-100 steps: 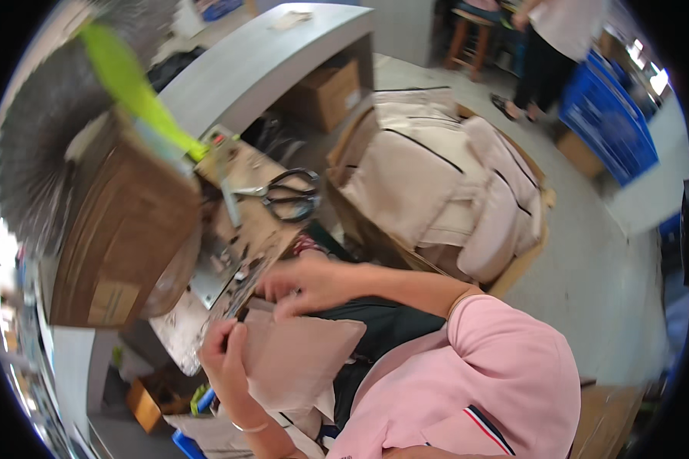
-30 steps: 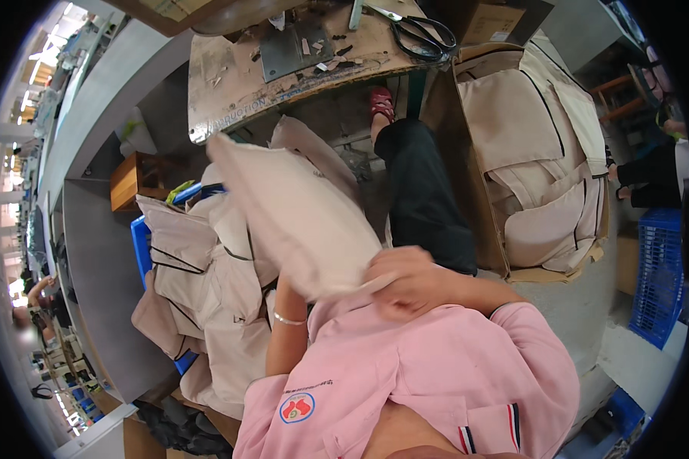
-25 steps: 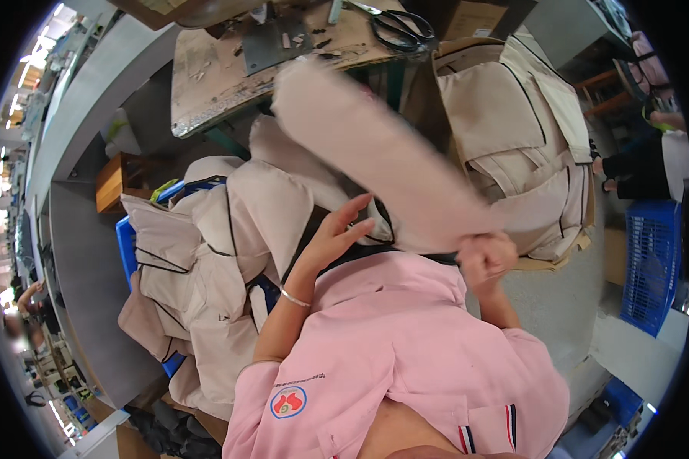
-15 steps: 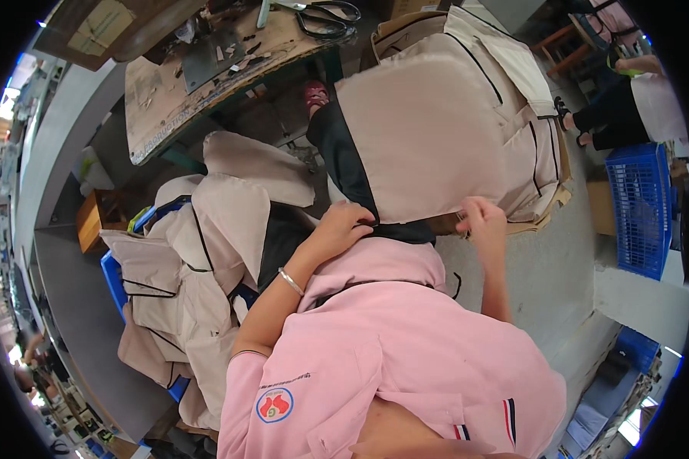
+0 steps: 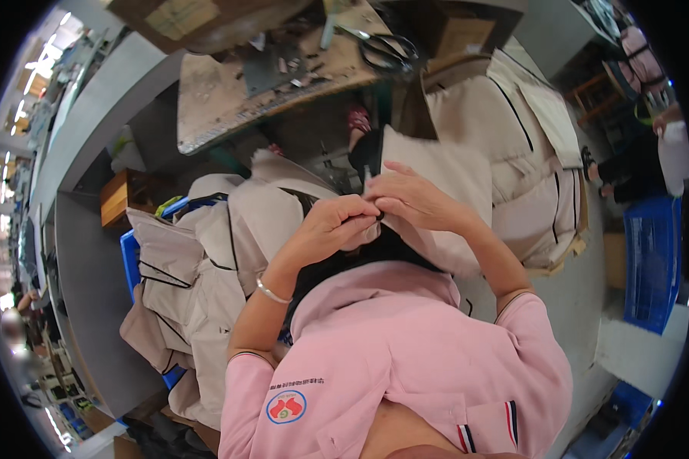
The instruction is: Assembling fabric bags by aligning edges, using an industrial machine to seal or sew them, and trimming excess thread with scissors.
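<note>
Fingers (image 5: 354, 208): left hand (image 5: 331, 227) pinched closed, right hand (image 5: 417, 200) grip unclear.
Both meet beside the broad beige cloth panel (image 5: 453, 166); keeping it taut should help.

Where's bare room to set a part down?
Floor between right sleeve, carton and blue crate. Left end of worktable, mostly bare. Crowded: lap, with left hand, right hand and beige fabric; worktable's middle, with scissors and grey plate.
</note>
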Demonstrator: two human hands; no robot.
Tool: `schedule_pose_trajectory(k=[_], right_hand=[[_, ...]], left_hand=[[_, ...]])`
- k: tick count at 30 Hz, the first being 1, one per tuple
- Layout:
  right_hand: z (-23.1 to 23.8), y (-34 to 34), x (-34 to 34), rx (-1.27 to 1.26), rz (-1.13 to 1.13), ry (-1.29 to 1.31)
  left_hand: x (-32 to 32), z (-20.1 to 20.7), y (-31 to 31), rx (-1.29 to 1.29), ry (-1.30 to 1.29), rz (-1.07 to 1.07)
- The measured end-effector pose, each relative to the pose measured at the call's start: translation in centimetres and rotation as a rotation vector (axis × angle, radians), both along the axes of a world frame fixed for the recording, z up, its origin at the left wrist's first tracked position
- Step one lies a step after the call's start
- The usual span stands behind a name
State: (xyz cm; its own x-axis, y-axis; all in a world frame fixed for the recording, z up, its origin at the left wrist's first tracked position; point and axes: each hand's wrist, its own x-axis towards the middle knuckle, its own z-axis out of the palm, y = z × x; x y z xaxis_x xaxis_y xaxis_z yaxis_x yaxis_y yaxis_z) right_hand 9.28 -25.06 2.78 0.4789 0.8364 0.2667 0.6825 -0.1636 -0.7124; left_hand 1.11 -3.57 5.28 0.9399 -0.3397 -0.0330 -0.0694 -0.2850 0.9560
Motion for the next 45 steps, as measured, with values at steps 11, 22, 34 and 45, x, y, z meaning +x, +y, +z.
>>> schedule_pose_trajectory(k=[11,22,34,45], right_hand=[[13.5,6.3,4.5,0.267,-0.257,-0.443],[8.1,14.5,16.9,0.179,-0.303,-0.238],[5.0,15.9,20.1,0.28,-0.299,0.222],[5.6,16.3,20.3,0.465,-0.289,0.236]], left_hand=[[5.0,12.0,8.1,-0.023,-0.073,0.123],[15.8,6.3,14.4,0.078,-0.089,0.407],[18.6,4.8,15.1,-0.313,0.045,0.48],[19.2,3.6,15.6,-0.418,0.001,0.532]])
